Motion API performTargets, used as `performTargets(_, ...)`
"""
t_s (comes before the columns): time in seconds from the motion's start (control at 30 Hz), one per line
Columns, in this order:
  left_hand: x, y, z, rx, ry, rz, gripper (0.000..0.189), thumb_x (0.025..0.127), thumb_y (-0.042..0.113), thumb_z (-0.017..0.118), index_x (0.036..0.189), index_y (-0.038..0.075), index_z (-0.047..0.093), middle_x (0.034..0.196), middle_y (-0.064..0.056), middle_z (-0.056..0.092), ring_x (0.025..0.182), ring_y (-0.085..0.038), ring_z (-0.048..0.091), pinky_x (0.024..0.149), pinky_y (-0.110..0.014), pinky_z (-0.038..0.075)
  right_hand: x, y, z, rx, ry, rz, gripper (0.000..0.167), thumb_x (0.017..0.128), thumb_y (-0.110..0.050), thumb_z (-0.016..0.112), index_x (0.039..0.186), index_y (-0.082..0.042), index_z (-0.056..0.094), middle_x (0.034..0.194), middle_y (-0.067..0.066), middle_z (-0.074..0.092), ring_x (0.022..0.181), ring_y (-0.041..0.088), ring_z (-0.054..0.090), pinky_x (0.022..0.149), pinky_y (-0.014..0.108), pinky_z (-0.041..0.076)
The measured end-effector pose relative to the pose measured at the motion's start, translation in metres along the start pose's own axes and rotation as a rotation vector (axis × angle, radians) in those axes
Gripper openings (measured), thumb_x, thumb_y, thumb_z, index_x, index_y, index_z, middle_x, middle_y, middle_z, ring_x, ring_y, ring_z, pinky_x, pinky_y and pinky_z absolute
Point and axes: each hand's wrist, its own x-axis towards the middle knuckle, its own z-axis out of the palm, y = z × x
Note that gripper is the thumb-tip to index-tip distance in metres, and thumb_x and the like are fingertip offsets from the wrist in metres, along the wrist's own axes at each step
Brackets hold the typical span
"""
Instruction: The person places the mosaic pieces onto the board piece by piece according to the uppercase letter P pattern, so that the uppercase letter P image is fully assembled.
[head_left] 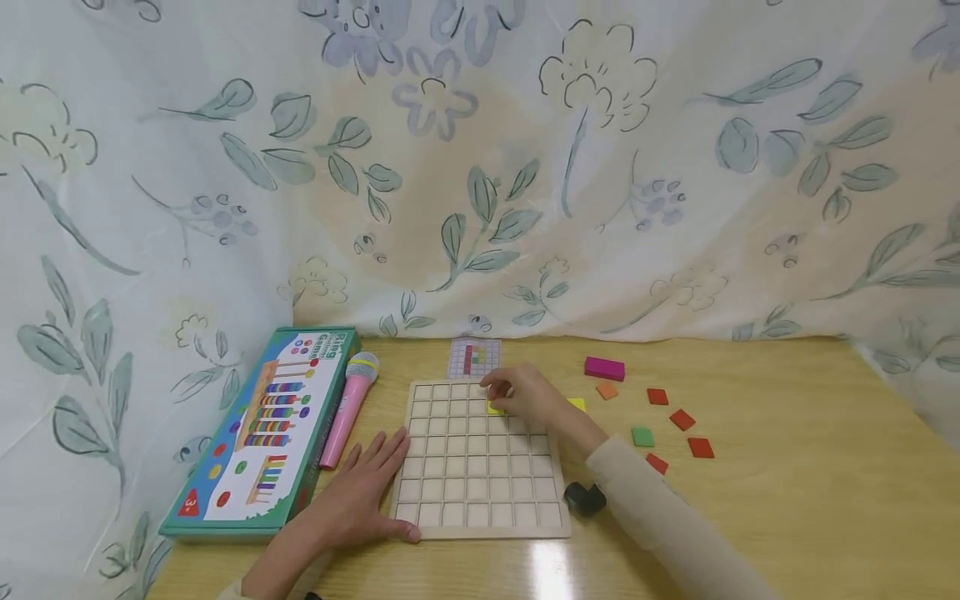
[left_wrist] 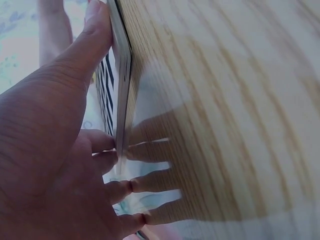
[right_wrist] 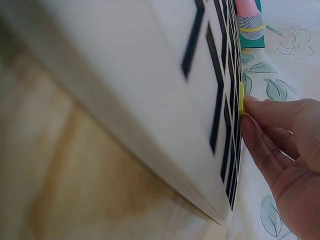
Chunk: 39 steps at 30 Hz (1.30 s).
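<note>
A wooden grid board (head_left: 491, 532) lies flat on the table. My left hand (head_left: 360, 496) is spread along its left edge, with fingertips by the side and the thumb at the lower left corner; in the left wrist view the fingers (left_wrist: 120, 192) meet the tabletop. My right hand (head_left: 534, 398) reaches over the upper part of the grid and pinches a yellow tile (right_wrist: 242, 98) between thumb and finger at the board's surface. Partly behind that wrist, another yellow piece (head_left: 577, 404) shows at the board's right edge. A small pattern card (head_left: 474, 358) lies just beyond the board.
Left of the board are a pink microphone (head_left: 349, 412) and a boxed ring game (head_left: 262, 433). To the right lie several red tiles (head_left: 701, 448), a green tile (head_left: 642, 437), an orange tile (head_left: 607, 390) and a magenta block (head_left: 604, 369). Floral cloth (head_left: 480, 208) hangs behind.
</note>
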Motion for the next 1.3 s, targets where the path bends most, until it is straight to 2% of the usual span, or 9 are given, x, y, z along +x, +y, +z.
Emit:
performTargets(0.17,0.000,0.000,0.000,-0.001,0.001,0.009,0.122,0.067,0.079,0.065,0.155,0.005,0.024,0.163,-0.009,0.019,0.148,-0.040,0.014,0.116,-0.062,0.012,-0.007,-0.003,-0.009,0.025,-0.013,0.018,0.026,0.091,-0.005,0.069,0.117,-0.004,0.069,0.093,-0.002,0.067,0.088,0.012,0.060,0.081,0.028,0.054)
performTargets(0.3,-0.001,-0.001,-0.001,-0.003,0.002,0.006,0.123,0.067,0.079,0.066,0.155,0.004,0.024,0.163,-0.010,0.018,0.147,-0.041,0.014,0.116,-0.063,0.012,-0.017,-0.001,-0.025,0.006,0.023,0.001,0.026,0.091,-0.005,0.068,0.117,-0.004,0.070,0.096,0.001,0.069,0.091,0.014,0.062,0.083,0.032,0.055)
performTargets(0.53,-0.008,-0.004,-0.005,0.005,0.013,-0.011,0.124,0.066,0.080,0.065,0.155,0.004,0.024,0.163,-0.010,0.019,0.147,-0.042,0.015,0.115,-0.064,0.013,-0.046,0.026,-0.057,0.005,0.110,-0.035,0.029,0.089,0.003,0.068,0.117,0.004,0.067,0.105,0.014,0.070,0.095,0.023,0.065,0.082,0.038,0.057)
performTargets(0.77,-0.008,-0.004,-0.005,0.001,0.016,0.004,0.122,0.068,0.078,0.065,0.155,0.003,0.025,0.162,-0.012,0.019,0.147,-0.042,0.015,0.114,-0.064,0.013,-0.074,0.058,-0.082,-0.113,0.149,-0.045,0.026,0.086,0.008,0.068,0.112,0.007,0.068,0.108,0.019,0.070,0.096,0.030,0.067,0.085,0.044,0.056)
performTargets(1.1,-0.005,-0.002,-0.001,-0.007,0.018,0.011,0.121,0.068,0.078,0.066,0.155,0.004,0.025,0.162,-0.011,0.020,0.147,-0.042,0.015,0.115,-0.064,0.013,-0.093,0.076,-0.083,-0.206,0.111,0.081,0.021,0.092,-0.002,0.067,0.112,0.001,0.071,0.110,0.016,0.070,0.102,0.034,0.066,0.088,0.049,0.055)
performTargets(1.3,-0.003,0.000,0.000,-0.028,0.011,0.007,0.122,0.068,0.077,0.067,0.155,0.004,0.024,0.162,-0.011,0.019,0.147,-0.041,0.014,0.116,-0.063,0.011,-0.097,0.080,-0.080,-0.240,0.095,0.070,0.022,0.089,0.002,0.067,0.111,0.003,0.070,0.105,0.014,0.071,0.094,0.030,0.068,0.080,0.042,0.058)
